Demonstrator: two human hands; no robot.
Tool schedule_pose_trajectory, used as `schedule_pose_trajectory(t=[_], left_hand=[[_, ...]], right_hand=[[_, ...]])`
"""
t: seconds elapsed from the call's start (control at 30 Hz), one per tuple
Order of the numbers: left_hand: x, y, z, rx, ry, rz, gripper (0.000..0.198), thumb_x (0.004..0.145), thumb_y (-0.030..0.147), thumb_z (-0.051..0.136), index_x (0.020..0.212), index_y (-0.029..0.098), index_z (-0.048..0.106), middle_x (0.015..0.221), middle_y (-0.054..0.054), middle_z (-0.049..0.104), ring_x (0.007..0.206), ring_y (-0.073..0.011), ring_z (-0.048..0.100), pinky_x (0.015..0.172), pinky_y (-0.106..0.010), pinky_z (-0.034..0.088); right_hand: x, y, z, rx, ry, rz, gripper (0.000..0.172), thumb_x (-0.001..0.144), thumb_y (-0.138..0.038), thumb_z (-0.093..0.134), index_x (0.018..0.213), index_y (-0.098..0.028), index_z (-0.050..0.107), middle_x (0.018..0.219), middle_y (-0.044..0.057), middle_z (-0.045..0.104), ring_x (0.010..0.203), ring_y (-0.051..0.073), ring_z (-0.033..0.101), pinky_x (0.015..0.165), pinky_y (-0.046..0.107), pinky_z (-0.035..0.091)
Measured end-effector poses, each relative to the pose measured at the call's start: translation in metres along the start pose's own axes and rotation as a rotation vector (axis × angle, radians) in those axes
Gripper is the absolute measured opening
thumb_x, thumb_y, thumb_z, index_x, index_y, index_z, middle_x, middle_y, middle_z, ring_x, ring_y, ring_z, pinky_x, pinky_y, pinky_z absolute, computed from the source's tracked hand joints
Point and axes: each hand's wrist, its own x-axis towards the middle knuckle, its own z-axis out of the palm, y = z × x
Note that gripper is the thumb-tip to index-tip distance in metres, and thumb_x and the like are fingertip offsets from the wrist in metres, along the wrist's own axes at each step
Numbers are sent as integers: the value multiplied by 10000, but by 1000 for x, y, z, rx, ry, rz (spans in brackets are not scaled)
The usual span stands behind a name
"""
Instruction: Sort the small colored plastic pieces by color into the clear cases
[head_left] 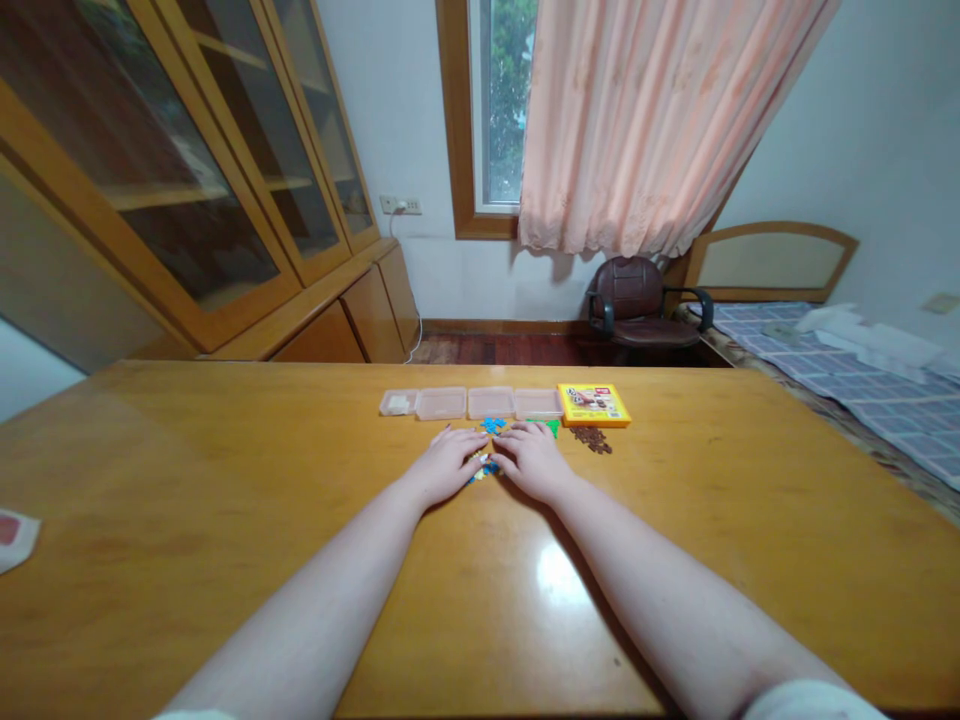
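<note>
My left hand (448, 464) rests low over the tabletop with its fingers stretched to the right, its thumb by a small mixed pile of blue and pale pieces (481, 470). Facing it, my right hand (535, 462) lies with fingers reaching forward and left, its thumb at the same pile. Both hands look open, and neither visibly lifts a piece. Beyond the fingertips is a cluster of small blue pieces (492, 425). Green pieces (553, 428) show partly behind my right hand. Brown pieces (592, 439) lie to the right. The pieces are too small to name their kind.
Along the back of the wooden table (225, 500) stand several shallow clear plastic trays (442, 404); the leftmost holds something whitish. A yellow box (594, 404) ends the row. At the far left edge lies a white and red item (16, 540). A chair (634, 300) stands beyond.
</note>
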Motion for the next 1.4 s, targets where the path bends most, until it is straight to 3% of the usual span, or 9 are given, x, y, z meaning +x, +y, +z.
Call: schedule_pose_trajectory(t=[0.23,0.4,0.5,0.6,0.83,1.0,1.2,1.4], left_hand=[[-1,0,2,-2,-16,0,422,923,347,484,1330,246,523,1389,-66,526,1292,-226,451,1116,-468,278],[-3,-2,-3,1,69,43,317,881,174,483,1124,241,675,1237,-53,634,1186,-209,532,1065,-424,368],[-3,-1,-7,-3,82,85,296,857,123,486,980,244,726,1178,-47,655,1142,-207,553,1049,-422,384],[-4,2,-8,-12,64,121,297,838,108,502,934,264,736,1172,-30,655,1132,-207,552,1041,-426,391],[-6,4,-3,6,-9,132,377,831,113,507,1106,293,691,1296,-38,591,1225,-224,494,1095,-463,326],[-6,4,-3,42,-4,84,361,849,141,500,1105,306,694,1302,-35,588,1225,-232,492,1097,-472,316],[-7,6,-5,48,-21,93,389,892,192,478,1228,326,621,1396,-45,503,1296,-245,423,1116,-495,280],[-8,7,-5,62,-15,51,364,877,182,482,1169,314,655,1392,-43,509,1317,-246,402,1143,-525,209]], right_hand=[[0,2,2,43,16,-13,331,949,-408,478,1174,-226,642,1199,78,647,1121,224,499,970,387,289],[1,9,-3,110,106,43,233,939,-271,488,957,-180,701,927,62,695,898,190,556,827,317,352],[1,12,-5,115,71,12,314,940,-248,473,730,-173,695,718,31,643,741,160,535,714,286,341],[1,12,-5,110,64,-4,376,946,-242,456,651,-172,680,653,21,607,695,147,516,682,277,326],[2,12,-2,70,52,15,385,950,-262,457,661,-180,698,669,23,622,700,148,523,685,277,323],[3,13,-2,49,61,61,404,967,-307,426,717,-181,716,696,33,634,713,154,533,682,277,327],[4,15,-2,57,104,103,481,977,-306,389,624,-172,688,624,34,609,660,151,530,660,274,329],[3,16,0,92,76,77,467,976,-309,408,637,-178,701,622,28,628,666,148,548,674,268,334]])
